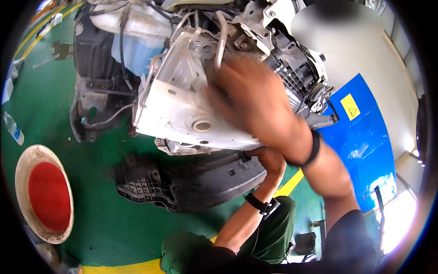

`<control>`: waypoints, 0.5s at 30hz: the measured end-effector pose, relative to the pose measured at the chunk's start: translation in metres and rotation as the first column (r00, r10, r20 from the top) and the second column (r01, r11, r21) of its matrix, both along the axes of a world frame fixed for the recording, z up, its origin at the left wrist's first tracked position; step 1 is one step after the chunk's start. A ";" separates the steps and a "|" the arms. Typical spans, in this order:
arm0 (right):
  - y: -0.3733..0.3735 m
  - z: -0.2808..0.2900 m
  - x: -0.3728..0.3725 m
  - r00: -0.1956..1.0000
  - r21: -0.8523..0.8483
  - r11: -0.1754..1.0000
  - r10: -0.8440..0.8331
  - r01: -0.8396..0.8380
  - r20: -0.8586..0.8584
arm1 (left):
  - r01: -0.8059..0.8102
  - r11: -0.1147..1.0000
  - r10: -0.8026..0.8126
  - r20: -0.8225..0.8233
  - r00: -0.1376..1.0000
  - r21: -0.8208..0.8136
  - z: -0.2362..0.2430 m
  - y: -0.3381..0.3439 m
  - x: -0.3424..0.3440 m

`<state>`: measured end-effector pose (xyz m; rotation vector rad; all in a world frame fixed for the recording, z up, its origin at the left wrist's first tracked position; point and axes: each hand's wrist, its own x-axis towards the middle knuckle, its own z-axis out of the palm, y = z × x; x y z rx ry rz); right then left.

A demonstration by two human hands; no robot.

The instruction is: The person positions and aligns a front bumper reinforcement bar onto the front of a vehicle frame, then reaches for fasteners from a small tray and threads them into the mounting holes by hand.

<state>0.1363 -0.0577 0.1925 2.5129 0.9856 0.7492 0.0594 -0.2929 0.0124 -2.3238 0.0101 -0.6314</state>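
Though at white panel [159,114], fingers' [267,156] grip unclear, black trim [205,185] below, blue panel [365,141] right.

Two hands [250,93] [272,162], two wrist straps [315,147] [256,203], one blue panel [360,141], one clear bottle [14,129], perhaps two.

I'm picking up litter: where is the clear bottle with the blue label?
In the head view, the clear bottle lies on the green floor near the left edge, just above the round white-rimmed object with a red middle.

White body panel [166,112]; black liner [210,182]; blue board [365,150] (yellow label [350,107] there); green floor [100,192], yellow stripes [123,269].
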 end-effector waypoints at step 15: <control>-0.304 -0.156 -0.143 0.950 0.193 -0.932 0.287 0.306 -0.119 | -0.224 -0.964 -0.262 0.343 0.902 -0.145 0.038 0.037 -0.016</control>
